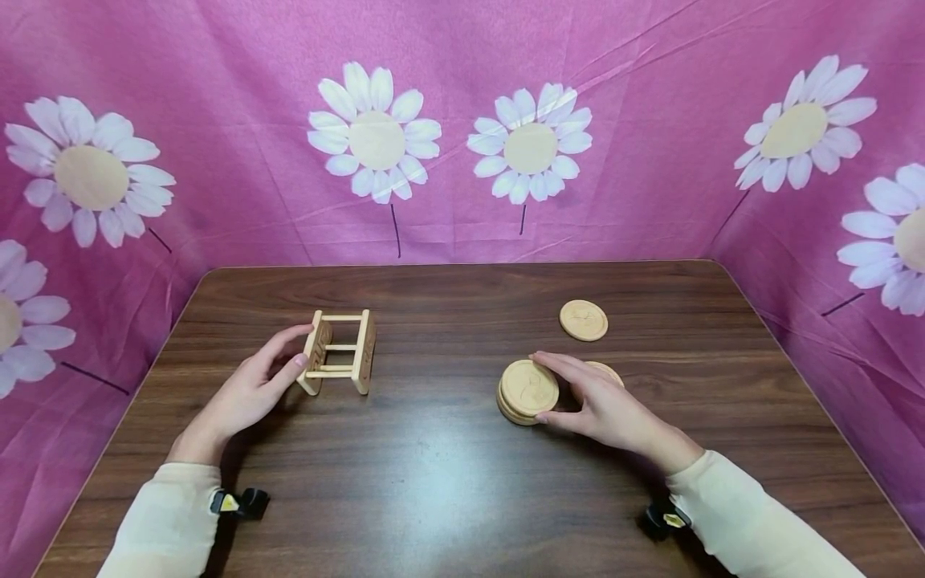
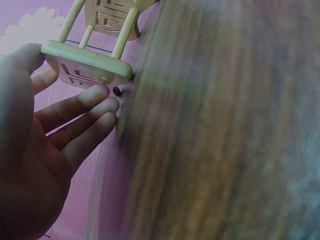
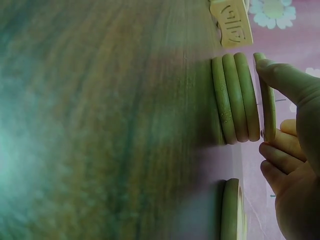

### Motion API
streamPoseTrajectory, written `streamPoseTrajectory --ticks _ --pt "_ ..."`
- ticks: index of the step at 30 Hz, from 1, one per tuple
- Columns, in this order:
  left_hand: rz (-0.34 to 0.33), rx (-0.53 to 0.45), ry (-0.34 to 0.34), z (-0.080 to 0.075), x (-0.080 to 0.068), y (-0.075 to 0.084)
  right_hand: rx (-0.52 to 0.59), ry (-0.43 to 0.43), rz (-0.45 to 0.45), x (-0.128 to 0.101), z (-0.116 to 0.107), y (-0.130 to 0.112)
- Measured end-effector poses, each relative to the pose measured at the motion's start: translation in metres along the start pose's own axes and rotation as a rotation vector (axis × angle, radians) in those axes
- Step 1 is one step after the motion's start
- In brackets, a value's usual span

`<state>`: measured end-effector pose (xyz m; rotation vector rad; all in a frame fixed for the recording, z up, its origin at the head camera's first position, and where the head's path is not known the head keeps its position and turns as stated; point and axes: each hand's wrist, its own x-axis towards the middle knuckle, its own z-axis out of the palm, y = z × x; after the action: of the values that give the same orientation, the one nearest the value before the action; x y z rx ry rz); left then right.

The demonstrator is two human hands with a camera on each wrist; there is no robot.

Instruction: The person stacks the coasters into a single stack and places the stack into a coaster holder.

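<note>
A person sits at a dark wooden tabletop (image 1: 448, 482) walled on three sides by pink cloth printed with white daisies (image 1: 462, 120). Both forearms wear cream sleeves (image 1: 751, 522).

The left hand (image 1: 249, 393) is near the left edge of the tabletop. Its thumb and fingertips pinch the near end panel of a small wooden coaster rack (image 1: 340, 352), which has two carved end panels joined by thin rails. In the left wrist view the thumb lies on the panel's outer face and the fingers (image 2: 85, 107) are nearly straight, their tips against its lower edge. The rack stands left of the tabletop's middle, well apart from the coasters.

The right hand (image 1: 596, 401) is right of the middle of the tabletop, at a short stack of round wooden coasters (image 1: 515, 401). Its fingers and thumb, moderately spread, curl round the top coaster (image 1: 530, 387) and hold it tilted up on edge. The right wrist view shows three coasters stacked flat, with the lifted one pinched just beside them, slightly off the stack.

A second coaster (image 1: 607, 371) lies flat behind the right hand, mostly hidden by it. A third, single coaster (image 1: 583, 320) lies farther toward the far edge of the tabletop, apart from the stack.
</note>
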<state>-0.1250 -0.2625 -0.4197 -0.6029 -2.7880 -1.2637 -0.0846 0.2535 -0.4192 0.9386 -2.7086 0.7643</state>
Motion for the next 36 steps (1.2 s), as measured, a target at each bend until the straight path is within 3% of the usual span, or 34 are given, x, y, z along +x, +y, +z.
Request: streamPoseTrajectory --ticks 5,26,36 --pt "0.001 -0.002 -0.001 0.0 0.0 -0.001 0.042 -0.014 0.01 -0.002 0.001 -0.001" --pt "-0.002 -0.006 0.001 0.001 0.0 -0.001 0.03 -0.012 0.041 -0.005 0.005 -0.003" --pt "0.002 -0.014 0.0 0.001 -0.001 -0.001 0.17 0.021 0.044 -0.007 -0.008 0.0"
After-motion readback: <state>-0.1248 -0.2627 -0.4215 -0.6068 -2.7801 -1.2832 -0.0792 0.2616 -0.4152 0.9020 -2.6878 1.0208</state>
